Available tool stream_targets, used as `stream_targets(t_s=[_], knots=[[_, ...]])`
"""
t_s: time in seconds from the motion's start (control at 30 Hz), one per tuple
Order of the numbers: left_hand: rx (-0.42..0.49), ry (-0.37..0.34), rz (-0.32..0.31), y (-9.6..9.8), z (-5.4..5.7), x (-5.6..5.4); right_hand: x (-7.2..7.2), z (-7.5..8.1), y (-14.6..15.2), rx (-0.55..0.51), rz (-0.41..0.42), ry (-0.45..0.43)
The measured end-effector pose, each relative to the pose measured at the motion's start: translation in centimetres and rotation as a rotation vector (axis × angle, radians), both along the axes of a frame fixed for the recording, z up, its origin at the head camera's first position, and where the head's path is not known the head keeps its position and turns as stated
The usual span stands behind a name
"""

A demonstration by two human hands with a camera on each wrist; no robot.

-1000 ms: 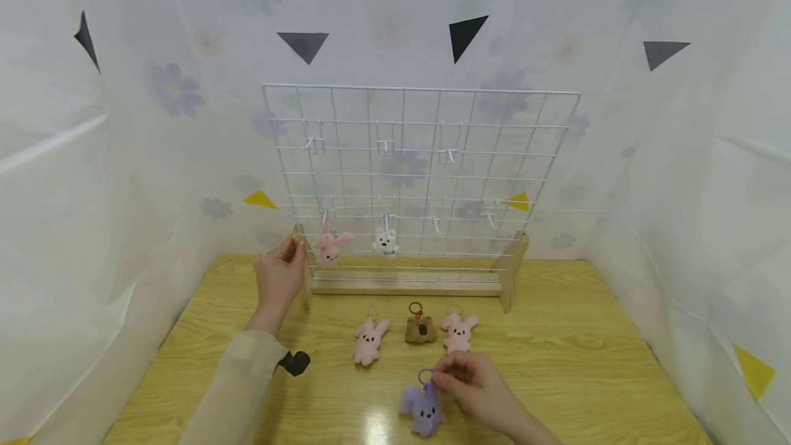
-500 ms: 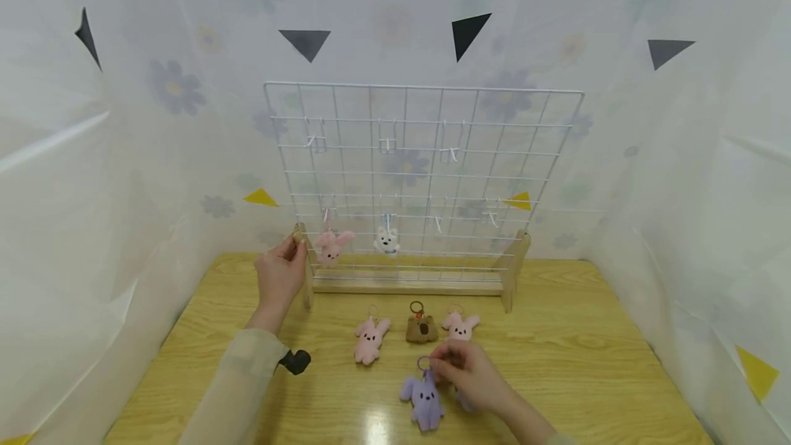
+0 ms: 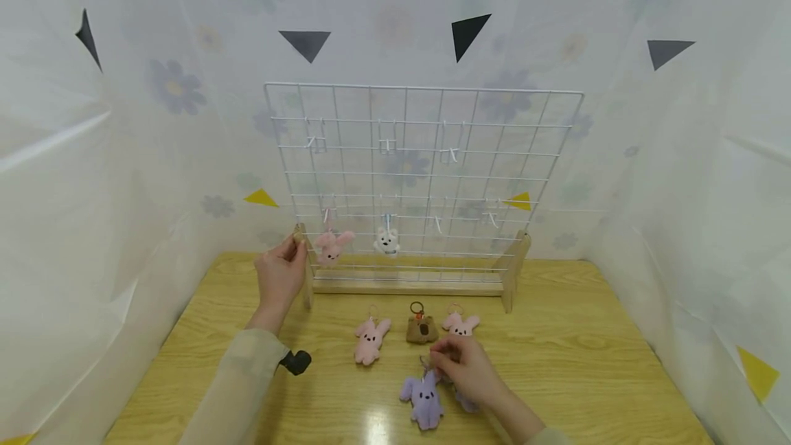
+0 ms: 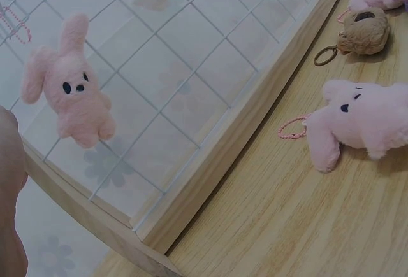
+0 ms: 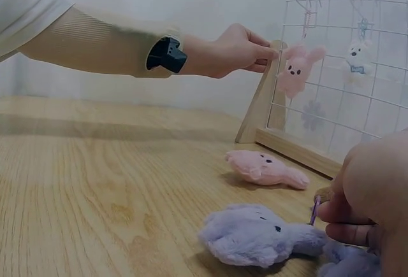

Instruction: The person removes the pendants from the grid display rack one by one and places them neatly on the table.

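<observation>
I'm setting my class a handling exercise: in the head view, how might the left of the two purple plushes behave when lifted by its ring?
The purple plush is probably squashy and light, given its fuzzy, stuffed-looking body. Hung from its thin ring, it would likely swing. Lying flat on the table, it seems unlikely to roll.

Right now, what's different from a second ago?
The right grip, pinching the ring of the left purple plush, has shifted slightly toward the wire rack, the plush with it; a second purple plush now shows partly behind that grip. Unchanged: left grip on the wooden post, hanging pink plush, white plush.
</observation>
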State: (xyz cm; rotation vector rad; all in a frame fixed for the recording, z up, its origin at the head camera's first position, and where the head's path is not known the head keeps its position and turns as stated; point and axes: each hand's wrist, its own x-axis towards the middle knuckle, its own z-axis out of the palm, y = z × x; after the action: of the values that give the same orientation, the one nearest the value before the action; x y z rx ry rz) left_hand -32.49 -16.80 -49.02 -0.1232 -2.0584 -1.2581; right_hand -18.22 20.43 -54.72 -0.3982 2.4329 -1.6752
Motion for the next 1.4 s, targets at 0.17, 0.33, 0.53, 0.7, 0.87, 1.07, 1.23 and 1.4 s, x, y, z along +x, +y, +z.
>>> stream_targets(t_s=[0.17,0.33,0.53,0.7,0.87,1.07,1.23,1.4], knots=[[0.001,0.011,-0.003,0.0,0.0,0.0,-0.3,0.3,-0.1,0.017,-0.031,0.038],[-0.003,0.024,-0.003,0.0,0.0,-0.1,-0.6,0.8,-0.3,-0.026,-0.032,0.066],[-0.004,0.028,-0.004,0.0,-0.1,0.0,-1.2,1.8,-0.3,-0.045,-0.013,0.106],[-0.008,0.013,0.005,0.1,0.1,0.0,-2.0,3.0,-0.4,-0.047,-0.017,0.105],[-0.009,0.002,0.007,0.0,0.0,-0.1,-2.7,4.4,-0.5,-0.065,-0.021,0.104],[-0.017,0.004,0.009,0.0,-0.1,0.0,-3.7,5.5,-1.0,-0.055,-0.047,0.197],[-0.029,0.015,0.011,-0.1,-0.1,-0.1,-4.7,6.5,-1.9,-0.04,-0.044,0.298],[-0.033,0.03,0.011,-0.1,0.0,-0.2,-5.6,7.7,-2.8,-0.051,-0.037,0.334]])
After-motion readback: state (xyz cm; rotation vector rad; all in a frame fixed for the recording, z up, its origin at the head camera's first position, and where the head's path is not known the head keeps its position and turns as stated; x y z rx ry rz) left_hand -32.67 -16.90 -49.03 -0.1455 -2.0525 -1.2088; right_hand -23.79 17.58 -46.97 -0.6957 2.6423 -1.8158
